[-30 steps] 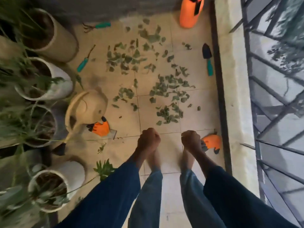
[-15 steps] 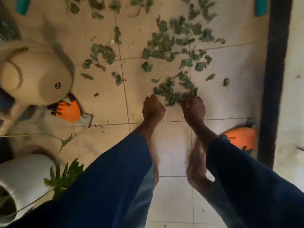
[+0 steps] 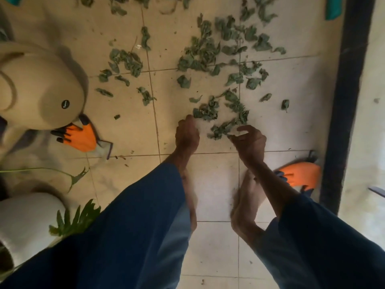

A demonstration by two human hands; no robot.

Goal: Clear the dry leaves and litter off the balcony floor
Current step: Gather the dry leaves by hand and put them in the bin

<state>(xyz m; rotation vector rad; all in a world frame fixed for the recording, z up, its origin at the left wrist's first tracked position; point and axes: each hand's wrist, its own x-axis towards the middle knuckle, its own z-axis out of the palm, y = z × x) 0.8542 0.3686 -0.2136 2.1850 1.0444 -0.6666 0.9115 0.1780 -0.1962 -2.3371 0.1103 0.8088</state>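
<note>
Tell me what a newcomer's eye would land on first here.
Dry leaves scattered across the pale tiles stand out first, with the left hand and right hand down at the nearest clump. Next, an orange glove lies against the beige watering can at left and a second orange glove by the dark strip at right.

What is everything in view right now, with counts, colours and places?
dry leaves: many, grey-green, scattered over tiles ahead
watering can: one, beige, left
glove by the can: one, orange, black fingertips
second glove: one, orange, right, by dark strip
pot: one, white, lower left
plant leaves: green, beside pot
teal objects: two, cropped, top corners
bare feet: two, centre
sleeves: two, dark blue, bottom
left hand: fingers curled, at nearest leaves
right hand: fingers curled, touching nearest leaves
</note>
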